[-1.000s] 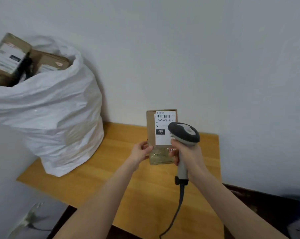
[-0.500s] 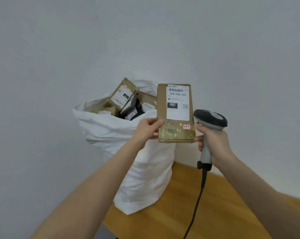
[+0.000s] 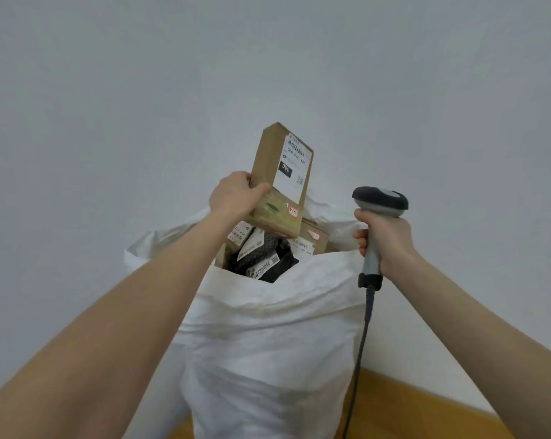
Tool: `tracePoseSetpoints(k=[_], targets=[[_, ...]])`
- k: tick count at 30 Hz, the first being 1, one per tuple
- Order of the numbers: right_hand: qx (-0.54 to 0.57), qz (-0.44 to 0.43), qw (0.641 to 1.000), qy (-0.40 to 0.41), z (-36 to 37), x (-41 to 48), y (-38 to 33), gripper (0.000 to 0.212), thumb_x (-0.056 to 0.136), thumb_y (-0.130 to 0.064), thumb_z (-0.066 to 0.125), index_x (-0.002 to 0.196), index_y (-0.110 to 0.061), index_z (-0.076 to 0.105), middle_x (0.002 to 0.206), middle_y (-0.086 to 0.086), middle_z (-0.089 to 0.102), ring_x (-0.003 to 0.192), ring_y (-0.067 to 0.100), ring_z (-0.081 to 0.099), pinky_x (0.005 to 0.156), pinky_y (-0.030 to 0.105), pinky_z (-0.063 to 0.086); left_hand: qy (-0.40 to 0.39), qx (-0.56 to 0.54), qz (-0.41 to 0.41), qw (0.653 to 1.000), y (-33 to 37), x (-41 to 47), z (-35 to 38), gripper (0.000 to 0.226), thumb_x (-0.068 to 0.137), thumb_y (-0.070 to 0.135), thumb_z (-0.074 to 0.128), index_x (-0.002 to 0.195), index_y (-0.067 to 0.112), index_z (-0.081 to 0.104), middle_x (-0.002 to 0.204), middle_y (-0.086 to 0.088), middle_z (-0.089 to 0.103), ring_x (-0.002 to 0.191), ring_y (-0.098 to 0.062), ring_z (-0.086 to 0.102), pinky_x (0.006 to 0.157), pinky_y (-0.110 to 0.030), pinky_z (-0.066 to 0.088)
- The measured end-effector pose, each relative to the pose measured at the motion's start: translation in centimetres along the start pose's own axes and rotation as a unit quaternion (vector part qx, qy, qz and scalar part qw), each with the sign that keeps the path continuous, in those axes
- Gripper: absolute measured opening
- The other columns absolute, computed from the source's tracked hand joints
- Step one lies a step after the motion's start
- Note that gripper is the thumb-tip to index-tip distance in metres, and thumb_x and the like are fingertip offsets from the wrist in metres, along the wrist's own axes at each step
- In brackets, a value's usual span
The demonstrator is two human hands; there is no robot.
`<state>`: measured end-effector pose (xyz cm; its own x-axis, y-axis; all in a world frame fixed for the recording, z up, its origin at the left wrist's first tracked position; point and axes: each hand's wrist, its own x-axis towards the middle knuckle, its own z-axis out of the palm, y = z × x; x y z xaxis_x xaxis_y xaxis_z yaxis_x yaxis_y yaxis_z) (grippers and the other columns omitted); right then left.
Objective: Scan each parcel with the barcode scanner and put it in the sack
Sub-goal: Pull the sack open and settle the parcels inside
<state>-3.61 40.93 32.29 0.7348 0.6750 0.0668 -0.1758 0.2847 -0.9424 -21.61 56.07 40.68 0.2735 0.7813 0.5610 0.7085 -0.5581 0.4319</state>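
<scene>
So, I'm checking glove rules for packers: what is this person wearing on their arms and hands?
Nothing that shows. The left hand and right hand are bare, without gloves; the left forearm and right forearm are bare to the picture's edge: no sleeve, watch, band or ring in view.

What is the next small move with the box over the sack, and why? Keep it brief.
Probably lower the cardboard parcel and release it: the left hand grips its lower end just above the open white sack, where other parcels lie. The right hand holds the scanner off to the side.
</scene>
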Motion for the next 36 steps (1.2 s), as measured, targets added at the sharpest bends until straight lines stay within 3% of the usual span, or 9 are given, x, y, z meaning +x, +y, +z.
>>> tracePoseSetpoints(k=[3, 8, 11, 13, 20, 23, 27, 31, 36], targets=[[-0.006, 0.002, 1.000, 0.015, 1.0, 3.0, 0.3, 0.014, 0.080, -0.020, 0.072, 0.086, -0.011, 0.063, 0.055, 0.005, 0.062, 0.043, 0.014, 0.051, 0.049, 0.025, 0.045, -0.046, -0.009, -0.010, 0.999, -0.8, 3.4, 1.8, 0.050, 0.085, 0.049, 0.057, 0.130, 0.027, 0.056, 0.120, -0.003, 0.063, 0.101, -0.027, 0.063, 0.088, -0.038, 0.053], [-0.033, -0.009, 0.997, 0.065, 1.1, 6.9, 0.6, 0.016, 0.079, -0.022, 0.073, 0.086, -0.012, 0.064, 0.058, 0.005, 0.065, 0.047, 0.014, 0.053, 0.053, 0.027, 0.047, -0.232, 0.006, 0.003, 0.973, -1.5, 8.8, 3.3, 0.031, 0.090, 0.032, 0.061, 0.119, 0.024, 0.064, 0.115, -0.005, 0.064, 0.079, -0.017, 0.060, 0.053, -0.028, 0.050], [-0.066, -0.016, 0.992, 0.107, 0.2, 8.4, 1.6, 0.019, 0.076, -0.025, 0.074, 0.087, -0.013, 0.065, 0.070, 0.004, 0.067, 0.061, 0.016, 0.058, 0.058, 0.029, 0.048, -0.340, 0.101, 0.096, 0.930, -1.4, 9.2, 6.3, 0.061, 0.090, 0.037, 0.062, 0.146, 0.026, 0.039, 0.143, -0.001, 0.047, 0.117, -0.022, 0.054, 0.084, -0.035, 0.052], [-0.094, -0.017, 0.985, 0.146, -0.5, 9.0, 2.6, 0.023, 0.076, -0.028, 0.076, 0.089, -0.015, 0.063, 0.079, 0.002, 0.062, 0.074, 0.018, 0.057, 0.062, 0.032, 0.051, -0.334, 0.135, 0.197, 0.912, -0.4, 8.3, 8.6, 0.075, 0.089, 0.047, 0.061, 0.151, 0.024, 0.027, 0.155, 0.000, 0.032, 0.139, -0.023, 0.036, 0.110, -0.036, 0.033], [-0.142, 0.028, 0.975, 0.171, -1.2, 9.5, 6.3, 0.038, 0.079, -0.028, 0.078, 0.108, -0.007, 0.066, 0.097, 0.007, 0.063, 0.097, 0.030, 0.061, 0.091, 0.044, 0.051, -0.450, 0.217, 0.350, 0.792, 1.5, 5.8, 12.6, 0.078, 0.078, 0.066, 0.063, 0.145, 0.031, 0.041, 0.157, 0.003, 0.027, 0.140, -0.023, 0.033, 0.113, -0.039, 0.027], [-0.115, 0.062, 0.978, 0.161, -0.9, 9.5, 7.3, 0.036, 0.080, -0.018, 0.076, 0.110, -0.003, 0.064, 0.103, 0.016, 0.066, 0.092, 0.037, 0.065, 0.088, 0.049, 0.055, -0.417, 0.211, 0.365, 0.805, 0.2, 6.6, 13.3, 0.065, 0.084, 0.058, 0.062, 0.141, 0.033, 0.046, 0.158, 0.003, 0.027, 0.138, -0.023, 0.036, 0.111, -0.040, 0.031], [-0.088, 0.063, 0.979, 0.172, 0.4, 9.8, 7.0, 0.011, 0.079, 0.006, 0.065, 0.086, -0.001, 0.060, 0.073, 0.013, 0.056, 0.060, 0.026, 0.052, 0.061, 0.034, 0.045, -0.415, 0.203, 0.340, 0.819, -1.5, 7.9, 13.8, 0.058, 0.085, 0.048, 0.067, 0.139, 0.034, 0.050, 0.157, 0.002, 0.028, 0.140, -0.023, 0.033, 0.113, -0.040, 0.028], [-0.024, -0.006, 0.992, 0.121, 3.6, 11.1, 2.9, 0.023, 0.080, 0.009, 0.065, 0.078, -0.013, 0.061, 0.077, 0.003, 0.061, 0.067, 0.020, 0.056, 0.061, 0.030, 0.049, -0.416, 0.141, 0.262, 0.859, -3.9, 8.6, 13.7, 0.053, 0.087, 0.025, 0.069, 0.136, 0.033, 0.053, 0.157, 0.004, 0.029, 0.140, -0.018, 0.035, 0.110, -0.033, 0.033], [-0.017, -0.040, 0.996, 0.075, 4.9, 11.7, 0.0, 0.017, 0.080, 0.003, 0.069, 0.083, -0.012, 0.063, 0.080, 0.002, 0.063, 0.070, 0.018, 0.059, 0.070, 0.031, 0.056, -0.420, 0.159, 0.268, 0.852, -5.5, 8.0, 12.5, 0.045, 0.096, 0.025, 0.055, 0.136, 0.043, 0.048, 0.162, 0.011, 0.004, 0.147, -0.015, 0.017, 0.117, -0.036, 0.021]])
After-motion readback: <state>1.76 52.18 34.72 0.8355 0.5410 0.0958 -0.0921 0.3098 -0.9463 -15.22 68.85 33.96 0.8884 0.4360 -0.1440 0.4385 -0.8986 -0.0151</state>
